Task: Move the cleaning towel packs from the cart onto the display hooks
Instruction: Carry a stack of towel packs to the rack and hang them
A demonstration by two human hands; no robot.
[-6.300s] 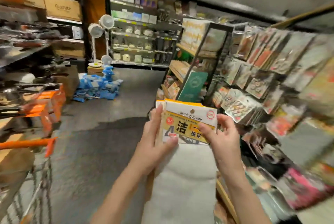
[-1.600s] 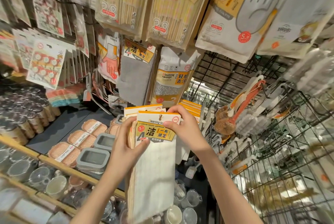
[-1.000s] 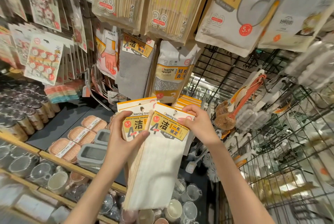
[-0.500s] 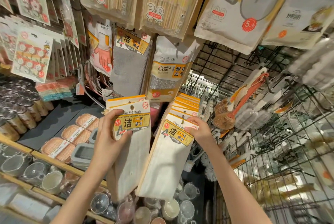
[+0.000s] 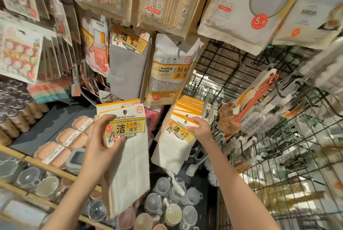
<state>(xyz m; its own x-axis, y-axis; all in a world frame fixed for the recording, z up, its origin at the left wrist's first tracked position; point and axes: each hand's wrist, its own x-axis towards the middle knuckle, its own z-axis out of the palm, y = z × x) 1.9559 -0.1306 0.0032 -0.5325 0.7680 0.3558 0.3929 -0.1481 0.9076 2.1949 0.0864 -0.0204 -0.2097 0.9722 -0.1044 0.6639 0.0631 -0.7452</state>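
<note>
A left hand [image 5: 101,148] grips a stack of white towel packs [image 5: 128,157] by the yellow header card reading "Cleaning towels", priced 5.9. To its right, the right hand [image 5: 199,128] pinches the card of a single matching pack [image 5: 176,146] in front of the hanging row of packs [image 5: 189,108], below a "Cleaning sponge" bag [image 5: 170,73].

Both bare forearms reach up and forward from the bottom of the frame. The left hand [image 5: 101,141] grips a stack of towel packs [image 5: 128,148], thumb across the front label, fingers curled behind. The right hand [image 5: 199,129], extended farther, pinches the header card of a single towel pack [image 5: 176,146].
</note>
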